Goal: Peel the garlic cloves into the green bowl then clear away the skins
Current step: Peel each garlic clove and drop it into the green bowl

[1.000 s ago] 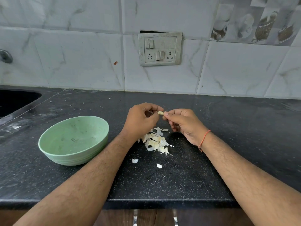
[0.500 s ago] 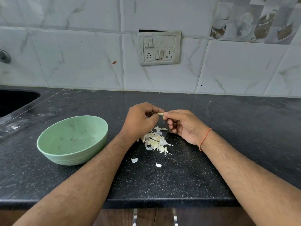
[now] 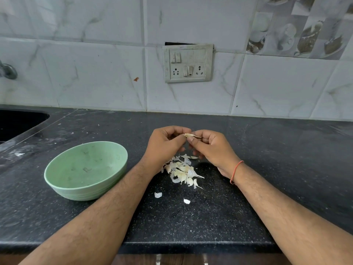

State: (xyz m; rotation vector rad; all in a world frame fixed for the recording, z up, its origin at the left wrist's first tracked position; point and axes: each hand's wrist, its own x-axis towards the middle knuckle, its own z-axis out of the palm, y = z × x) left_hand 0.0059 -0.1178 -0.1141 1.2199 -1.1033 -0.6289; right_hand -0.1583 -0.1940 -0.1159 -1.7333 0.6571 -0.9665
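Centrally, just above the middle of the frame, a garlic clove is pinched between the left hand and the right hand, both held above the dark speckled surface. The fingers of each hand are curled inward, with thumb and fingertips closed on the clove's ends; a strip of papery skin is seen along it. Directly below the hands, a heap of garlic skins is spread on the surface, and two loose flakes lie nearer the lower edge. The green bowl is placed at the left of the frame, just beside the left forearm; no cloves can be made out inside it. An orange thread is worn on the right wrist. A switchboard is mounted on the tiled wall above.
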